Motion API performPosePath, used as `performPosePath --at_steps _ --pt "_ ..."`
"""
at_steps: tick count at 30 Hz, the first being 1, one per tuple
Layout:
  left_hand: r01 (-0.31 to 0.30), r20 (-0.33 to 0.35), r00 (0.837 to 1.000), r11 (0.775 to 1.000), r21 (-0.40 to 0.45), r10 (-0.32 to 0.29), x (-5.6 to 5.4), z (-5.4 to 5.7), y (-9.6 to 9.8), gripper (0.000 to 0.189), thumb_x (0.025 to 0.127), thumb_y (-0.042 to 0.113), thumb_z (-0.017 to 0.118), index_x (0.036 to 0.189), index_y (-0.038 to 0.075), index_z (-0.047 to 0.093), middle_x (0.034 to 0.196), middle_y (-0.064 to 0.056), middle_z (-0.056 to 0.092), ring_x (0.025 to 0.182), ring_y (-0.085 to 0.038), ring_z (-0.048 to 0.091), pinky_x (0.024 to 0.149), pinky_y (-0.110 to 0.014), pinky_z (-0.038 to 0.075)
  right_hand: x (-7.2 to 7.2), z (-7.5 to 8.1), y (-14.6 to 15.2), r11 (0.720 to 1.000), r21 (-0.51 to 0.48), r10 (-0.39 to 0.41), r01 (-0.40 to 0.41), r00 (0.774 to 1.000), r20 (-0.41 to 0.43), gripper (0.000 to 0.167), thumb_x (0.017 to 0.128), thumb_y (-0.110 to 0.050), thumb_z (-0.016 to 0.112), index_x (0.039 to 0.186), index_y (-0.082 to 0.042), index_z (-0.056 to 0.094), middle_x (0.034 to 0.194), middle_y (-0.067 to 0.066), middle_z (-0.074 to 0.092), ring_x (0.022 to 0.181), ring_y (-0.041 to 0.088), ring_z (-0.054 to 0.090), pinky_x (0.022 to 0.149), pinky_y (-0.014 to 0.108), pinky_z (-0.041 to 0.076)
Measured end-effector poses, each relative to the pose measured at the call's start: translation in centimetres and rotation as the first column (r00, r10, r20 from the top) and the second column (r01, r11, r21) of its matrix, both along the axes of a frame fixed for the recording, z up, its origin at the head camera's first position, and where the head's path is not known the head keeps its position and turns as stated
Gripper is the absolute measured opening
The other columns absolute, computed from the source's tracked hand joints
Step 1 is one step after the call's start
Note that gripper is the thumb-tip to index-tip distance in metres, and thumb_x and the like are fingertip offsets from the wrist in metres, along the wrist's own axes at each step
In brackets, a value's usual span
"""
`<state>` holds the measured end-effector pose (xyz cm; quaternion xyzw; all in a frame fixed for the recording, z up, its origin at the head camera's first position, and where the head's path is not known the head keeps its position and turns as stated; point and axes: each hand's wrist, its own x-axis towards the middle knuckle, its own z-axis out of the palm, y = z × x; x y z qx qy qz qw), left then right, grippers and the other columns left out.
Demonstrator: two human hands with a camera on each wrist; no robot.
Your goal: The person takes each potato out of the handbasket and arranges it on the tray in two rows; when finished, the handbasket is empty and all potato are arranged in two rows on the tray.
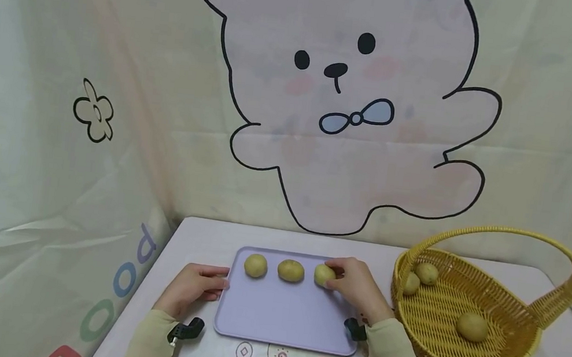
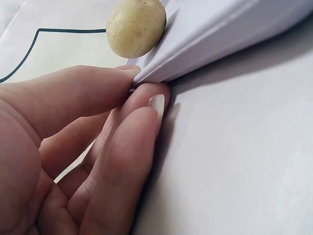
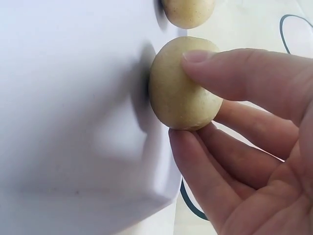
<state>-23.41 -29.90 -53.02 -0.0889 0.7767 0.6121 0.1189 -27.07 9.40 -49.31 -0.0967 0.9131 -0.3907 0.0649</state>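
Observation:
A lavender tray (image 1: 287, 312) lies on the white table. Along its far side, two potatoes, one at the left (image 1: 256, 265) and one in the middle (image 1: 291, 271), sit in a row with a third potato (image 1: 324, 275) at the right. My right hand (image 1: 358, 288) holds that third potato between thumb and fingers, close over the tray in the right wrist view (image 3: 183, 93). At the tray's left edge, my left hand (image 1: 193, 286) pinches the rim, thumb above and fingertips beneath, as the left wrist view shows. The left potato (image 2: 137, 29) appears just beyond that thumb.
To the right of the tray stands a yellow woven basket (image 1: 508, 306) with a tall arched handle and three potatoes inside. Behind the table hangs a pale curtain (image 1: 145, 70) printed with a cartoon bear. Printed figures mark the table's front.

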Motion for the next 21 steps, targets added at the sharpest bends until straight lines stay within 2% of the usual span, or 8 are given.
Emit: performPosePath --at_steps 6,11,21 --pt "0.000 0.005 1.000 1.000 -0.008 0.000 0.16 0.40 0.04 0.048 0.088 0.011 0.087 0.133 -0.001 0.075 0.089 -0.003 0.078 0.071 -0.007 0.069 0.065 -0.020 0.061 0.10 0.30 -0.20 1.000 0.005 -0.001 0.001 1.000 0.019 0.044 0.089 -0.001 0.084 0.133 0.001 0.075 0.122 0.015 0.078 0.110 0.025 0.073 0.097 0.046 0.063" --pt "-0.011 0.013 1.000 1.000 -0.008 0.011 0.02 0.25 0.01 0.046 0.088 0.011 0.088 0.132 0.000 0.076 0.088 -0.002 0.077 0.071 -0.007 0.069 0.065 -0.020 0.061 0.14 0.37 -0.29 1.000 -0.010 -0.011 0.011 1.000 0.024 0.045 0.091 -0.002 0.083 0.134 0.002 0.073 0.121 0.015 0.078 0.110 0.026 0.074 0.097 0.045 0.063" --pt "0.004 0.009 1.000 1.000 -0.001 -0.004 -0.02 0.22 0.11 0.047 0.088 0.011 0.087 0.132 0.000 0.076 0.088 -0.002 0.077 0.070 -0.007 0.068 0.065 -0.019 0.061 0.21 0.47 -0.02 1.000 -0.019 -0.013 0.014 0.999 0.030 0.045 0.091 -0.003 0.083 0.134 0.002 0.073 0.120 0.015 0.079 0.109 0.024 0.073 0.097 0.046 0.062"
